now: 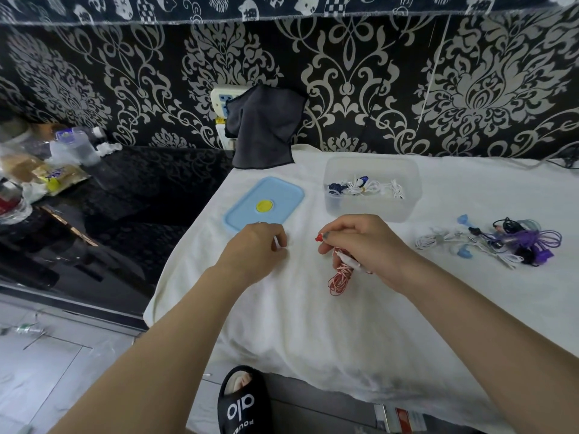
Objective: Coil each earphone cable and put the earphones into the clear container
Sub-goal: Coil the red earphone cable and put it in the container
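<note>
Cable, thin and striped red and white (pixel 340 278), hangs in a loose bundle of loops from our right hand (pixel 363 242), whose curled fingers clamp it, a small red earbud (pixel 319 237) poking out by the thumb. Our left hand (pixel 255 247) rests on the soft white cloth (pixel 313 324), fingers bent round what seems a short white piece (pixel 277 242). The clear container (pixel 371 189), a rounded plastic box, sits beyond the hands with coiled white and blue earphones inside. Its flat blue lid (pixel 264 203) lies just left of it. Tangled earphones (pixel 492 242) wait to the right.
</note>
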